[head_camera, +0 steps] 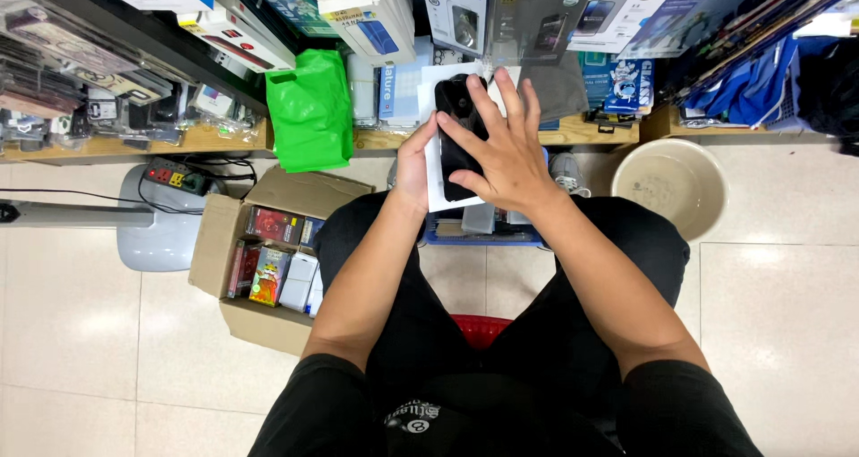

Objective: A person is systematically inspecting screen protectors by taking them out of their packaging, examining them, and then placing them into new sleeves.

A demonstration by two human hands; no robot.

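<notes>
Person sat on a red stool (481, 327), knees apart. Left hand (413, 166) cupped the black phone (456, 144) from the side, grip closed on its edge to steady it over white card; right hand (506, 148) lay flat, fingers spread, pressing its face. Beyond: open carton (268, 269), green bag (310, 108), pale bucket (671, 184), tiled floor (787, 332), cluttered wooden shelf (206, 139).

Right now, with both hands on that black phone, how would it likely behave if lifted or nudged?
The black phone looks like a flat, rigid slab, so it probably stays stiff. Its glossy surface may be slippery; the right hand spreads its fingers over it while the left hand steadies the edge. Lying on a white sheet, it would likely slide rather than roll.
</notes>
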